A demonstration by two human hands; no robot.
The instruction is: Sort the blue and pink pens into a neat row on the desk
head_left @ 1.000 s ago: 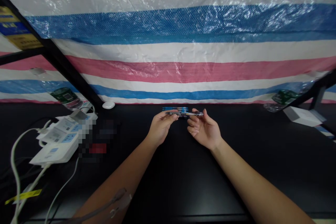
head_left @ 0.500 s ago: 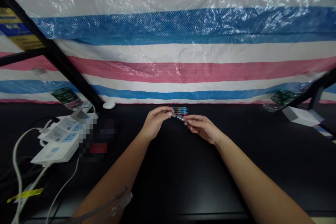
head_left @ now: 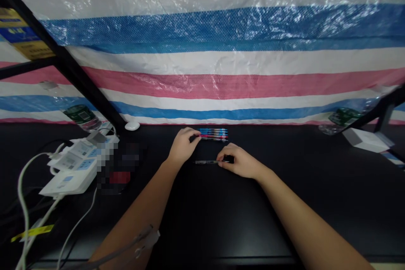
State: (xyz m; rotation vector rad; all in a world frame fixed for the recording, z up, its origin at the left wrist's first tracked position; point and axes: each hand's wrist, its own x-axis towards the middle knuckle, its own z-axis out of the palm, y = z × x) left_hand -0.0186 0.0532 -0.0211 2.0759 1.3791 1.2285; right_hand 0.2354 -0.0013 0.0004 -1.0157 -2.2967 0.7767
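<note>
Side by side near the back of the black table lies a row of several pens [head_left: 213, 131], blue ones at the back and a red pen [head_left: 213, 136] toward the front. My left hand [head_left: 184, 145] is at the row's left end, its thumb and finger pinched together on the tip of the red pen. Closer to me, a dark pen with a clear barrel [head_left: 205, 162] lies crosswise on the table. The right end of that pen is between the thumb and fingers of my right hand [head_left: 238, 160], which partly hides it.
On the left are a white power strip [head_left: 82, 164] with plugs and cables, a green-labelled bottle [head_left: 81, 116] and a white oval object [head_left: 132, 126]. At right stand a white box [head_left: 365, 140] and another bottle [head_left: 343, 117]. Striped sheeting [head_left: 221, 86] hangs behind the table.
The dark pen, held up between both hands before, is now down on the table nearer to me. My left hand has let go of it and moved left to the row; my right hand came closer.
</note>
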